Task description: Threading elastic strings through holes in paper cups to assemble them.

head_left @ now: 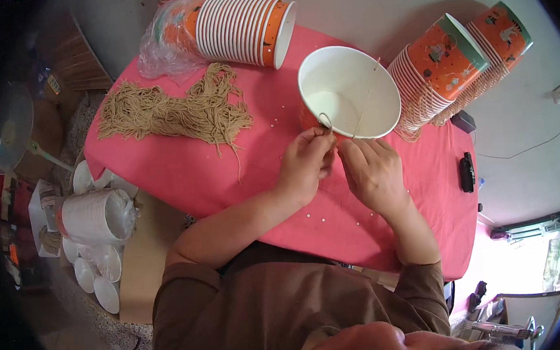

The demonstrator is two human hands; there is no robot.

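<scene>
A large paper bucket [326, 76], white inside with an orange outside, stands on the table with its mouth toward me. A thin tan cord [369, 99] runs from the far right of its rim across the opening to the near rim. My left hand [306, 160] is closed in a pinch at the near rim, with a small loop of cord standing up from its fingertips. Close beside it, my right hand [376, 172] is closed too, its fingertips pressed together at the rim where the cord comes down. The exact grip of the right fingers is hidden.
A pile of tan cords [167, 114] lies left on the pink cloth [260, 170]. Behind it rests a sideways stack of orange buckets [239, 30], partly in plastic. Stacked corded buckets [446, 59] stand right, near a black object [466, 172]. More buckets [90, 218] sit low left.
</scene>
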